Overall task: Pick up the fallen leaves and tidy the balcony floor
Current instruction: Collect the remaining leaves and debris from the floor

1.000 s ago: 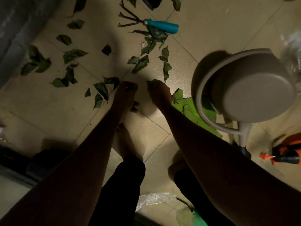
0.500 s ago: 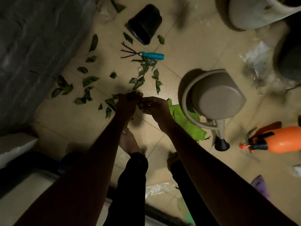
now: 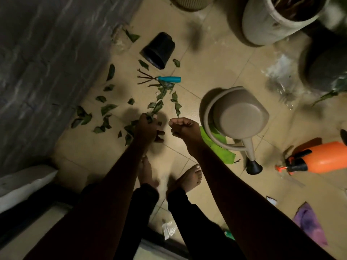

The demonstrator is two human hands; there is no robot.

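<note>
Several dark green fallen leaves (image 3: 108,109) lie scattered on the beige tiled balcony floor (image 3: 204,70), from the grey wall to the middle of the view. My left hand (image 3: 146,128) is above the floor and grips a small bunch of leaves, some sticking out above the knuckles. My right hand (image 3: 185,128) is just to its right with the fingers curled; nothing shows inside it. More leaves (image 3: 159,102) trail up to a hand rake (image 3: 161,79) with a teal handle.
A beige watering can (image 3: 236,119) stands right of my hands over a bright green sheet (image 3: 219,151). A black pot (image 3: 158,50) lies tipped, big planters (image 3: 277,19) stand at the top right, an orange sprayer (image 3: 323,158) lies at the right. My bare feet (image 3: 189,179) are below.
The camera has risen away from the floor, as have both hands. My hands met and then parted, the left keeping the leaves and the right curling.
</note>
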